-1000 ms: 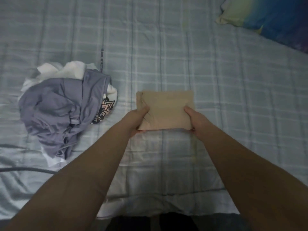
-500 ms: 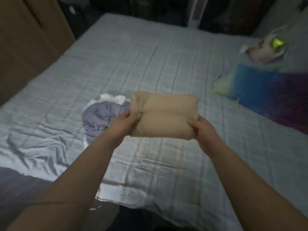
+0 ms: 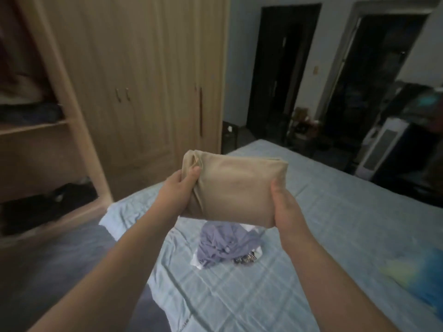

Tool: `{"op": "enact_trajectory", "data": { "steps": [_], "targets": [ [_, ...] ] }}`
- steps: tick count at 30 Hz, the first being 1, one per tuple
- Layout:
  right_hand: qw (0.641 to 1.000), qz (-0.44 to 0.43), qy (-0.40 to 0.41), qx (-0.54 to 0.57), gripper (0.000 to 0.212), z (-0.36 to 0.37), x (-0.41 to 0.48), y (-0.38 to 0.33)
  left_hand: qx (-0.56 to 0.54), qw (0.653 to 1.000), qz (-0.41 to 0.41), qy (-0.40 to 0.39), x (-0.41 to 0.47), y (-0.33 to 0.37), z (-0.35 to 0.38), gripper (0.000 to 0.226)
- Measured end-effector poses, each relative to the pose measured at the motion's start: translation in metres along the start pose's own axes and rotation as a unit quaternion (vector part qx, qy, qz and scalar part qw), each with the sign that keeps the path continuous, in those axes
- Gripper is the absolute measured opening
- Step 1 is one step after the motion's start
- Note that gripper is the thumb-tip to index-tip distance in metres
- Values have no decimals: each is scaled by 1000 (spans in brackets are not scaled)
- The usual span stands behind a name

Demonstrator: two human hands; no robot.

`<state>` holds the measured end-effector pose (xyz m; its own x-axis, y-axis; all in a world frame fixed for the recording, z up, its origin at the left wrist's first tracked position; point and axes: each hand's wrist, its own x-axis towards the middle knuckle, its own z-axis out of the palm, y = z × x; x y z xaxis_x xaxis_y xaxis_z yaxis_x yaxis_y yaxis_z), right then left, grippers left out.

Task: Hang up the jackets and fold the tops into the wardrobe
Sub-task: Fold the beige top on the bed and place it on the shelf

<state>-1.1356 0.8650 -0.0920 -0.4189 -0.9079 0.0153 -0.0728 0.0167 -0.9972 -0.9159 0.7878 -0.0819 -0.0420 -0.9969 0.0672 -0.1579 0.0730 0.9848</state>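
Note:
A folded beige top (image 3: pixel 236 188) is held up in the air above the bed. My left hand (image 3: pixel 178 194) grips its left edge, thumb on top. My right hand (image 3: pixel 286 209) grips its right edge. Below it on the bed lies a crumpled pile of clothes (image 3: pixel 225 248), grey-purple on top with white and patterned pieces under it. The light wooden wardrobe (image 3: pixel 134 80) stands to the left, its doors shut in the middle. An open section with shelves (image 3: pixel 36 125) at the far left holds folded and dark clothes.
The bed with a pale blue checked sheet (image 3: pixel 323 224) fills the lower right. A blue and yellow pillow (image 3: pixel 417 279) lies at its right edge. Dark doorways (image 3: pixel 285 68) and a white appliance (image 3: pixel 381 149) stand beyond the bed's far end.
Both hands have lifted the folded beige top off the bed and higher. My view has swung up and to the left, bringing the wardrobe and its open shelves into sight.

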Motion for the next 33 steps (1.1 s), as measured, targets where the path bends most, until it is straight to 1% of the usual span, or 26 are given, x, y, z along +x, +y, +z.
{"op": "enact_trajectory", "data": {
  "steps": [1, 3, 5, 7, 9, 12, 15, 17, 20, 24, 26, 31, 33],
  "targets": [
    [1000, -11, 1, -16, 67, 19, 3, -8, -12, 1000, 7, 27, 0, 0, -20, 37],
    [999, -43, -7, -28, 49, 60, 10, -20, -32, 997, 25, 72, 0, 2, -62, 22],
    [995, -84, -33, -38, 39, 105, 13, -30, -37, 991, 53, 116, -1, 3, -105, 16],
    [989, -124, -68, -42, 34, 157, 13, -43, -31, 983, 77, 166, 1, 4, -154, 14],
    [983, -145, -101, -43, 29, 214, 12, -55, -13, 973, 93, 211, 4, 3, -207, 15],
    [971, -175, -160, -26, 32, 304, 9, -76, 20, 956, 104, 274, 9, 1, -291, 13],
    [957, -195, -213, -21, 30, 396, 6, -97, 13, 941, 109, 319, 18, -4, -371, 15],
    [952, -190, -242, -10, 26, 454, 7, -109, 9, 937, 108, 331, 28, -5, -421, 15],
    [946, -170, -274, 5, 29, 531, 10, -122, 2, 933, 105, 345, 51, -6, -486, 17],
    [943, -152, -297, 13, 29, 615, 26, -134, -5, 934, 92, 346, 93, -6, -550, 10],
    [939, -158, -307, 8, 28, 645, 40, -136, -10, 930, 90, 356, 115, -11, -571, 13],
    [928, -166, -334, -6, 27, 720, 94, -131, -19, 918, 72, 391, 175, -35, -607, 34],
    [926, -174, -336, -1, 27, 747, 121, -127, -8, 912, 67, 405, 204, -43, -616, 30]
  ]
}}
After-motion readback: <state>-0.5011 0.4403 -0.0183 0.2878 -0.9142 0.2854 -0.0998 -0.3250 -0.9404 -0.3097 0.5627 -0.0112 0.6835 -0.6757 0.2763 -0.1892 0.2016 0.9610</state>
